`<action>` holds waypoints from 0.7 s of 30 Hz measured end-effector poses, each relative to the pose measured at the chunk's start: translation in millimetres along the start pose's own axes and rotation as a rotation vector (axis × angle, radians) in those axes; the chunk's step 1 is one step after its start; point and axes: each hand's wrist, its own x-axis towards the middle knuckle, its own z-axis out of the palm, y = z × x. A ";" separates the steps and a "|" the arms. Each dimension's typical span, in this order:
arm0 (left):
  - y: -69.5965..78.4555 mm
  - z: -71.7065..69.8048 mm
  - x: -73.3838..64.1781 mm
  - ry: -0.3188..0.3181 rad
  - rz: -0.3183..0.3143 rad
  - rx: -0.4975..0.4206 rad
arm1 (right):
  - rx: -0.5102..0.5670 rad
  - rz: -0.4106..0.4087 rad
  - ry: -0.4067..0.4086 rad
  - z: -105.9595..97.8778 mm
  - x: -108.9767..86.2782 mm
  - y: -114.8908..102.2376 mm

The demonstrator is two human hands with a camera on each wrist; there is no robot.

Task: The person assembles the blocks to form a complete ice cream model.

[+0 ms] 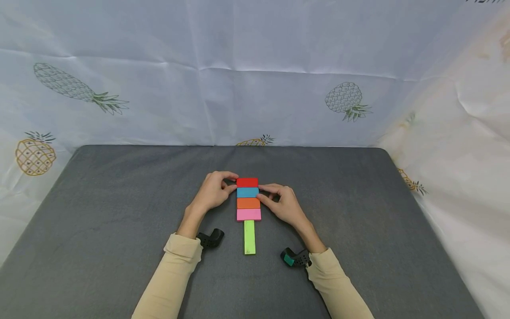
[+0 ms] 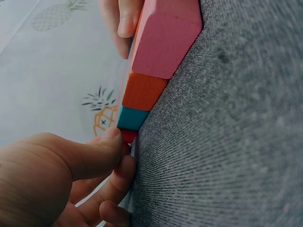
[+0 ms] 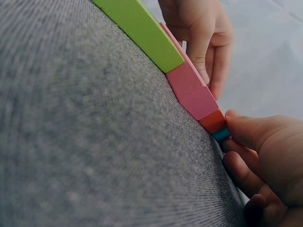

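Four coloured blocks lie side by side in a column: a red block (image 1: pixel 247 182) at the far end, then a blue block (image 1: pixel 248 192), an orange block (image 1: pixel 248 203) and a pink block (image 1: pixel 249 214). A lime-green block (image 1: pixel 249 237) stands out lengthwise from the pink one toward the person. My left hand (image 1: pixel 213 190) touches the red block's left end, thumb and index fingertip right at its edge. From the other side, my right hand (image 1: pixel 285 204) rests its thumb and fingertips against the column's right edge, around the blue block.
A dark grey cloth-covered table (image 1: pixel 119 230) lies under everything. Behind it hangs a pale curtain (image 1: pixel 159 106) with pineapple prints. Black wrist devices sit on the left wrist (image 1: pixel 211 238) and the right wrist (image 1: pixel 295 257).
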 end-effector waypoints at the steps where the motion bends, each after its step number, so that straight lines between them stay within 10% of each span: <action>1: 0.0 0.0 -0.1 0.001 0.001 -0.003 | -0.001 0.000 0.001 0.0 0.1 0.0; 21: -1.2 2.3 -1.6 0.024 -0.009 -0.008 | 0.014 -0.005 0.005 0.2 -0.1 0.0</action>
